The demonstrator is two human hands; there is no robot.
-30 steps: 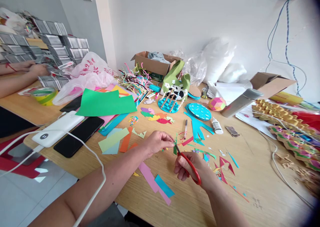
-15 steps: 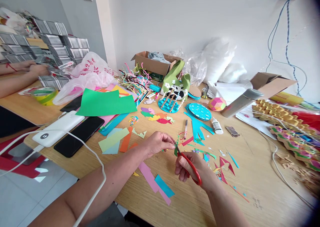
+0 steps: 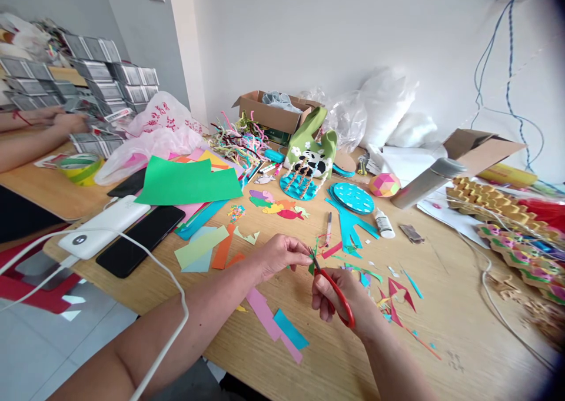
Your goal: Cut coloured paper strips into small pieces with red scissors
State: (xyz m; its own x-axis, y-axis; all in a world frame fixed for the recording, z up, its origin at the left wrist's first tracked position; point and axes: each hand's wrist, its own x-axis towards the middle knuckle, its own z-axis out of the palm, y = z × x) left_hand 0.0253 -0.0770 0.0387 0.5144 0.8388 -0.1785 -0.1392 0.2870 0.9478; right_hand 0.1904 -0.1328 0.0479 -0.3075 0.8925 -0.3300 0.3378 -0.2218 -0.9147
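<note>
The largest thing before me is the worktop, of wood colour, with its far edge toward the wall. Near this far edge is an open cardboard box, which has some pale blue material in it. Toward the left edge, a big green sheet lies on other coloured papers. My two hands are above the near part of the worktop.

My left hand has its grip narrow, thumb and finger together just at the scissor blades; what they pinch is too small for me to tell. My right hand has its grip closed around the red handles of the scissors, whose blades point away from the near edge and toward my left fingers.

A black phone rests by the left edge. Blue discs are in a stack farther back than my hands. Between my hands and the far edge lie fish-shaped papers in several colours. Closer to the near edge, a blue strip overlaps a pink strip. The smallest are red scraps, right of my right hand.
</note>
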